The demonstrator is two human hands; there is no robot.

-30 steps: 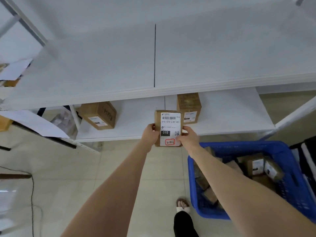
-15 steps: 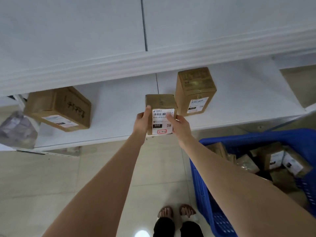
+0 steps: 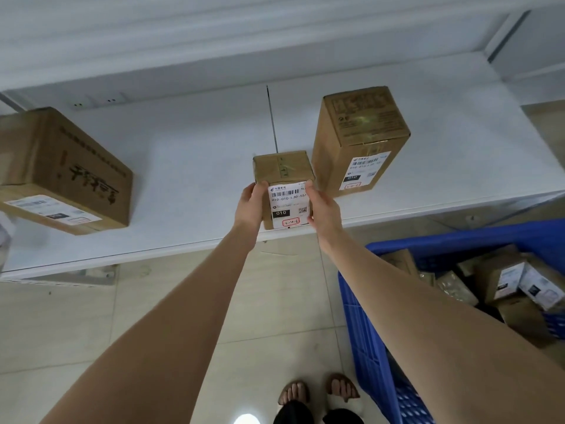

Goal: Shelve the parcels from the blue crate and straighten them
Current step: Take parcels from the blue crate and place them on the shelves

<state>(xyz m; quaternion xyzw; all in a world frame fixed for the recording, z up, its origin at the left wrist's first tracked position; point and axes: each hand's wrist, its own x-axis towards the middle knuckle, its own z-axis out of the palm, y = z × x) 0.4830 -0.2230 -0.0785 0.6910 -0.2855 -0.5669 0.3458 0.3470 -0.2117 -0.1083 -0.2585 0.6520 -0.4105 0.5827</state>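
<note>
The parcel (image 3: 286,191) stands at the front edge of the lower shelf (image 3: 189,166), label facing out, held between both hands. The left hand (image 3: 250,206) clasps its left side and the right hand (image 3: 325,209) its right side, fingers curled round the edges. I cannot tell whether its base rests fully on the board or hangs a touch above it.

I'd say this is the shelving step, right at the set-down. Next it wants seating squarely, perhaps a push back from the lip, with the label turned straight to the front before the hands let go.

Just to its right, close but not touching as far as I can see, stands a tall box (image 3: 357,142), slightly turned. That is the tight side: a shove to the right would knock it. Well off to the left lies a wide box (image 3: 64,172), askew to the shelf edge, which looks due for straightening. The upper shelf (image 3: 214,41) overhangs all this.

On the floor to the right sits the blue crate (image 3: 367,332), with several more parcels (image 3: 501,283) jumbled inside, so plenty is left to do.
</note>
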